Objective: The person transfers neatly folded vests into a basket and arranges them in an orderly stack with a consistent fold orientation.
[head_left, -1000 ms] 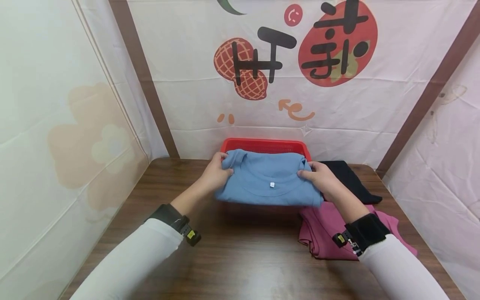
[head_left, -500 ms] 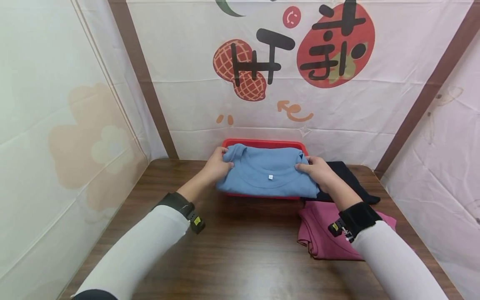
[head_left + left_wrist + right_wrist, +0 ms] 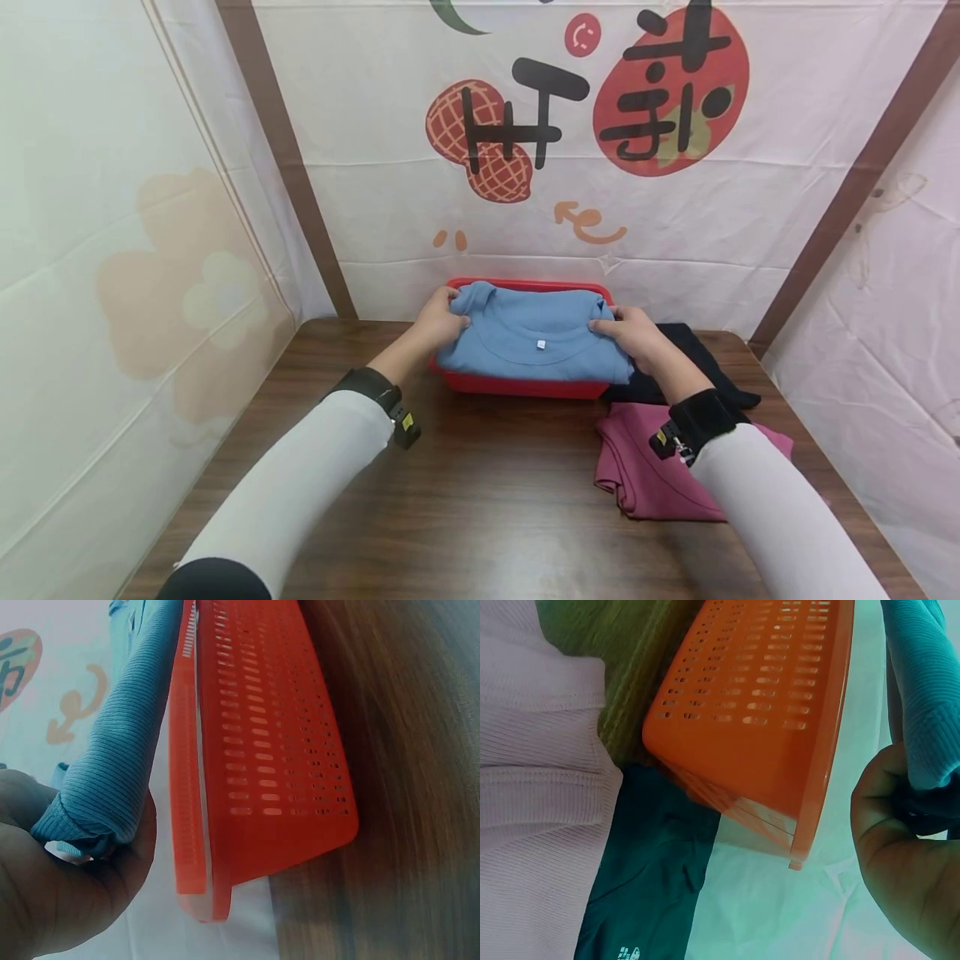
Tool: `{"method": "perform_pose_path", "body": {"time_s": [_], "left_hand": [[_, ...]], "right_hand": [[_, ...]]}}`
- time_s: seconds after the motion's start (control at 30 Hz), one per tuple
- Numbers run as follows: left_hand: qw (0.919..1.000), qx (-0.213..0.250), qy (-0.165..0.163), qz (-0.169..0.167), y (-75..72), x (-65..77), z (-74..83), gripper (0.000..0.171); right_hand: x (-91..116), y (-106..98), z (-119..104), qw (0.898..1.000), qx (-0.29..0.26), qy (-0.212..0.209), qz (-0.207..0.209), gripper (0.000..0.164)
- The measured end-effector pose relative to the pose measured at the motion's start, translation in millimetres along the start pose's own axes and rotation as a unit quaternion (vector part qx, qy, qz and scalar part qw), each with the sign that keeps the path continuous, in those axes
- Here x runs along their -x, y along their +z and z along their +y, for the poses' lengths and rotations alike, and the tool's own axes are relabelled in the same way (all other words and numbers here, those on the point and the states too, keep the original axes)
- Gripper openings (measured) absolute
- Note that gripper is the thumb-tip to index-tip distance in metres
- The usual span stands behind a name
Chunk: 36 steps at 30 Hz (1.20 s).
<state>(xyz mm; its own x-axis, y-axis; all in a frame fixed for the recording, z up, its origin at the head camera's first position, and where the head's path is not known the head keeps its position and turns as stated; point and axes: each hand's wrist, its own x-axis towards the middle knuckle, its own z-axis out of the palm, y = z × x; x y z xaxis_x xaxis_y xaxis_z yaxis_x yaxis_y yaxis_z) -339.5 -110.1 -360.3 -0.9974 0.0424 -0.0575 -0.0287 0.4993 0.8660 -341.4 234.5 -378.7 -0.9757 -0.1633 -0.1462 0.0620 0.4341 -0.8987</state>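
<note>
A folded blue shirt point(image 3: 536, 360) with a small white neck label is held level over the red plastic basket point(image 3: 528, 389). My left hand point(image 3: 441, 320) pinches its left edge, thumb on top. At the right edge my right hand point(image 3: 636, 335) pinches it the same way. Both wrist views show the shirt's rolled ribbed edge point(image 3: 124, 742) between thumb and fingers, above the basket's rim and apart from it. The shirt hides most of the basket's inside.
Right of the basket lies a folded black garment point(image 3: 697, 362). Nearer, a folded pink garment point(image 3: 652, 471) lies partly under my right forearm. The brown wooden table point(image 3: 480, 492) ends at a printed white curtain point(image 3: 390, 208) behind the basket.
Both hands have carried the blue shirt away from me, over the basket. More of the basket's front wall shows now. The black and pink garments stay put.
</note>
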Motion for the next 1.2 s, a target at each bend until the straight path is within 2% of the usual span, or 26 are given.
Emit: {"method": "perform_pose_path", "body": {"time_s": [0.23,0.5,0.87,1.2], "left_hand": [[1.0000,0.001,-0.008,0.004,4.9,-14.0,-3.4,0.057],[0.9998,-0.011,0.007,0.015,6.3,-21.9,-3.8,0.055],[0.9990,-0.025,0.021,0.030,10.7,-34.7,-1.5,0.059],[0.9970,-0.057,0.018,0.048,16.7,-42.1,-3.5,0.056]], "right_hand": [[-8,-2,-1,1.000,-0.004,0.020,0.000,0.061],[-18,-2,-3,1.000,0.008,0.027,-0.002,0.060],[-31,1,-5,0.999,0.009,0.033,0.018,0.056],[-37,3,-7,0.998,0.051,0.027,0.027,0.055]]}}
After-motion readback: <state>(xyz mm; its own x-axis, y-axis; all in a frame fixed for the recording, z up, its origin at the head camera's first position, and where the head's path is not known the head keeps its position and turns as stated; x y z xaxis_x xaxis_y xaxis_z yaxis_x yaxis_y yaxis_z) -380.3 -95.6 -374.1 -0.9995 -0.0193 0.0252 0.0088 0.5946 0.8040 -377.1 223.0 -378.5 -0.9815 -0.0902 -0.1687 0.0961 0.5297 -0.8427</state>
